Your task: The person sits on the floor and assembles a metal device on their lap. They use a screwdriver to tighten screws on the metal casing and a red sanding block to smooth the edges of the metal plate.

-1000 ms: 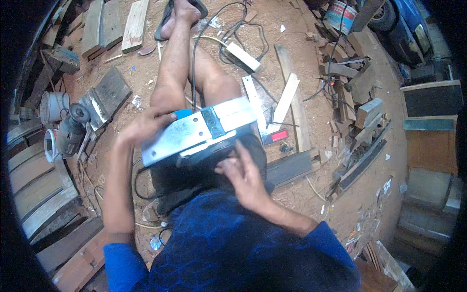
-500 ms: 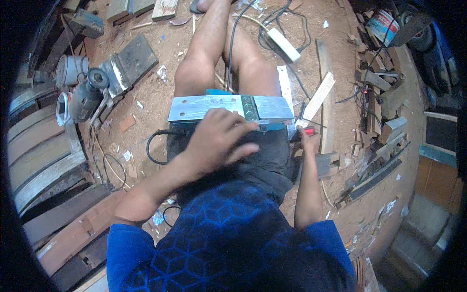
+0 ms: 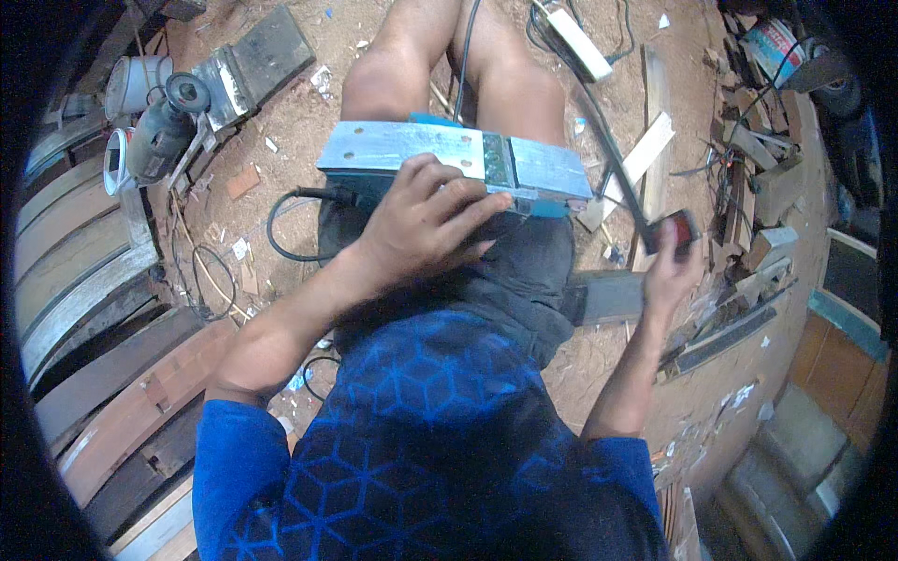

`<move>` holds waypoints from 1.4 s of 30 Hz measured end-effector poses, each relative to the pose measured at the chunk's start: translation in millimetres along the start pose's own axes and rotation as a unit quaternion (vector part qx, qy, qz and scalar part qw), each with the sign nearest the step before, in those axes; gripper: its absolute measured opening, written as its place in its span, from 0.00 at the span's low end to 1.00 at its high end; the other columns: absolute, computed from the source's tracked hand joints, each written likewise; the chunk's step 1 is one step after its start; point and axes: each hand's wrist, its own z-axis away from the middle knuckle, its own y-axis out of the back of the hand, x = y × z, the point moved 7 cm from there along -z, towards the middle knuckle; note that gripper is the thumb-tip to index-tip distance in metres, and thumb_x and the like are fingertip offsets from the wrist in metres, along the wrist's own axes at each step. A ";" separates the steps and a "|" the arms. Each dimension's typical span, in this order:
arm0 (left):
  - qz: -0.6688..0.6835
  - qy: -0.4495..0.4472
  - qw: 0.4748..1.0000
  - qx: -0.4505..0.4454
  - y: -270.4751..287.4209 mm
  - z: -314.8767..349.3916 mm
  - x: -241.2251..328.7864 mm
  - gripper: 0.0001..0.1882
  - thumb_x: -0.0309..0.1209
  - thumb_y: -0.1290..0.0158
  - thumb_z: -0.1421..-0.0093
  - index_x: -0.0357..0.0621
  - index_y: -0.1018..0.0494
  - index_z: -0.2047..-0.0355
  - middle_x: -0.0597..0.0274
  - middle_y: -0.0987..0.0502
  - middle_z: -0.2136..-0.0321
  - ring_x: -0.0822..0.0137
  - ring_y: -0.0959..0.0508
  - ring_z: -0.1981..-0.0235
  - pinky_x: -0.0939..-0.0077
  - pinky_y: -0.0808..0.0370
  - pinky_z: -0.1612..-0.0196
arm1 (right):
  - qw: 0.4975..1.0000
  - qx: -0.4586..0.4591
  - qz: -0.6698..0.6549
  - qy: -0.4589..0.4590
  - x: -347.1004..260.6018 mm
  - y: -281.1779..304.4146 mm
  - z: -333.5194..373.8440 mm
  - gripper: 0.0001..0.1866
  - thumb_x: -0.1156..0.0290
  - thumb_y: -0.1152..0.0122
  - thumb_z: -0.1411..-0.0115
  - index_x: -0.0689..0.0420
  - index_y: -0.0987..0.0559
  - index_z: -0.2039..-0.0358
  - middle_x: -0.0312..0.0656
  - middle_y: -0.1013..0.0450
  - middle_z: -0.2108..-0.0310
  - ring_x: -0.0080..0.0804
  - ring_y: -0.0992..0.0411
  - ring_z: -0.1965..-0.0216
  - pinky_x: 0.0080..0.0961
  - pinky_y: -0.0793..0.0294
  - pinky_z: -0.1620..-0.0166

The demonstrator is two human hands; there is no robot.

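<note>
An upturned electric hand planer (image 3: 412, 145) lies across my lap, its flat silvery sole facing up and the dark cutter slot right of centre. My left hand (image 3: 426, 210) grips its near side, fingers bent against the body and sole edge, thumb below. To the right of my knees, my right hand (image 3: 672, 262) is closed around the red-and-black head (image 3: 675, 232) of a long thin metal bar (image 3: 613, 154), like a square. The bar slants up and away to the left, blurred by motion, apart from the planer.
An angle grinder (image 3: 159, 140) stands at the left by white buckets (image 3: 138, 84). Timber boards (image 3: 103, 290) are stacked at the left edge. A white power strip (image 3: 578, 45) with cables lies beyond my right knee. Wood offcuts (image 3: 739, 309) crowd the right side.
My right hand has moved right, lifting the metal bar from beside the planer and tilting it. My left hand stays on the planer. The view has shifted slightly.
</note>
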 end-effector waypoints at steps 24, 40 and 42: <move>-0.012 0.053 0.998 -0.017 -5.9 -13.4 3.0 0.37 0.41 0.28 0.58 0.60 0.21 0.43 0.67 0.26 0.54 0.57 0.28 0.53 0.55 0.31 0.45 | 0.857 -0.435 -0.257 -0.104 -53.4 -188.9 -99.3 0.19 0.54 0.37 0.28 0.56 0.21 0.48 0.36 0.17 0.60 0.22 0.20 0.62 0.25 0.18 0.58; 0.017 0.064 0.998 -0.013 -5.0 -12.5 4.8 0.36 0.40 0.29 0.54 0.55 0.22 0.41 0.62 0.26 0.53 0.55 0.28 0.52 0.53 0.31 0.44 | 0.871 -0.446 -0.193 -0.073 -58.7 -198.0 -97.8 0.20 0.49 0.42 0.27 0.53 0.19 0.50 0.37 0.17 0.59 0.22 0.20 0.62 0.24 0.19 0.63; 0.015 0.060 0.998 -0.010 -5.6 -11.8 4.5 0.35 0.40 0.29 0.53 0.54 0.22 0.42 0.62 0.26 0.53 0.55 0.28 0.52 0.53 0.31 0.44 | 0.869 -0.450 -0.190 -0.074 -57.9 -199.6 -97.3 0.21 0.48 0.41 0.27 0.53 0.20 0.48 0.35 0.18 0.59 0.21 0.21 0.61 0.24 0.20 0.63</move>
